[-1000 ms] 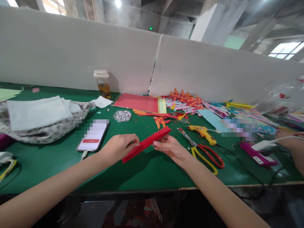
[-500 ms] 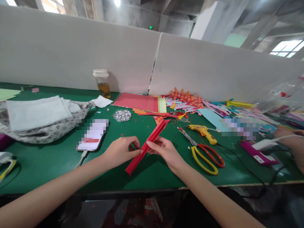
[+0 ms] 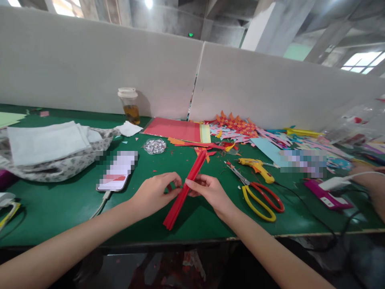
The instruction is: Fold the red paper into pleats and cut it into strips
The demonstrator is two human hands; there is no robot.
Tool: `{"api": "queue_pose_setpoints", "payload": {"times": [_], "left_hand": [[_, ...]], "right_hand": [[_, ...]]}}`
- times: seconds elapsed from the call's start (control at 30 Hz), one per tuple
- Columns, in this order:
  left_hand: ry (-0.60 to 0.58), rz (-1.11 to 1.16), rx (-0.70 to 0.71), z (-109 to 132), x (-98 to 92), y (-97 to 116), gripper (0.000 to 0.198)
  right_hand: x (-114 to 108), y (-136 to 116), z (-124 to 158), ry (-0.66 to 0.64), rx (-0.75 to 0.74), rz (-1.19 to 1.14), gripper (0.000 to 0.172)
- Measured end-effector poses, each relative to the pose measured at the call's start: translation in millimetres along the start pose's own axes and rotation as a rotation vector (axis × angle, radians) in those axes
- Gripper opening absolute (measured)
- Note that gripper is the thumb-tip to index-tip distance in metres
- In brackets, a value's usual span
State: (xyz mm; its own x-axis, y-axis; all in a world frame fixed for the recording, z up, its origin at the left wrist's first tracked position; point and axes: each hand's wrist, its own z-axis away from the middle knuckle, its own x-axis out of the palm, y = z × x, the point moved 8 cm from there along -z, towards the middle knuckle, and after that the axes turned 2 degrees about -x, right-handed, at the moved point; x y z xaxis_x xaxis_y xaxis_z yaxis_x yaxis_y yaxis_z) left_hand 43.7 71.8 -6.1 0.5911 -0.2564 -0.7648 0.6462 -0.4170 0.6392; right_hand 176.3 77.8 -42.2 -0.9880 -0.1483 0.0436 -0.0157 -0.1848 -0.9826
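craft workshop | glue gun (image 3: 257,167), scissors (image 3: 247,183), paper scraps (image 3: 231,134) | green bench (image 3: 204,224) (grey pillar (image 3: 269,30) behind)

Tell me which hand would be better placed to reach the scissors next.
Probably the right hand: it lies closer to the scissors, while the left hand is across the red strip. The right hand holds that strip, though, so it would likely need freeing first.

Light is moderate; a lamp (image 3: 148,4) glares at 11 o'clock and a window (image 3: 363,60) washes out white at 2. The cup (image 3: 130,106) shades the divider (image 3: 84,64), and a soft shadow darkens the table (image 3: 45,216) beneath the red strip (image 3: 175,212). The bottle (image 3: 359,119) at 3 looks smeared and stretched; blocks blur part of the phone (image 3: 112,184) at 8.
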Motion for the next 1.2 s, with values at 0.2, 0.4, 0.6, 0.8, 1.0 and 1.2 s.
{"api": "queue_pose_setpoints", "payload": {"times": [0.2, 0.4, 0.6, 0.8, 1.0, 1.2], "left_hand": [[0.013, 0.093, -0.017, -2.0, -3.8, 0.5, 0.02], [0.044, 0.151, -0.038, -2.8, -3.0, -5.0, 0.022], [0.043, 0.111, -0.03, -2.1, -2.6, -5.1, 0.019], [-0.001, 0.096, -0.07, -1.3, 0.7, -7.0, 0.018], [0.033, 0.268, -0.077, -6.1, -7.8, -12.2, 0.019], [0.012, 0.571, -0.179, -12.6, -4.7, -34.1, 0.022]], "right_hand": [[2.7, 1.2, 1.6, -0.016, 0.0, 0.006, 0.034], [3.0, -1.4, 2.3, -0.008, -0.017, 0.0, 0.034], [4.2, 0.6, 2.2, -0.03, -0.023, 0.009, 0.036], [7.8, 0.7, 2.3, -0.053, -0.031, 0.009, 0.036], [-1.3, -9.7, 0.9, -0.001, -0.043, 0.049, 0.033], [-13.1, -14.7, -3.9, 0.04, -0.069, 0.076, 0.03]]}}
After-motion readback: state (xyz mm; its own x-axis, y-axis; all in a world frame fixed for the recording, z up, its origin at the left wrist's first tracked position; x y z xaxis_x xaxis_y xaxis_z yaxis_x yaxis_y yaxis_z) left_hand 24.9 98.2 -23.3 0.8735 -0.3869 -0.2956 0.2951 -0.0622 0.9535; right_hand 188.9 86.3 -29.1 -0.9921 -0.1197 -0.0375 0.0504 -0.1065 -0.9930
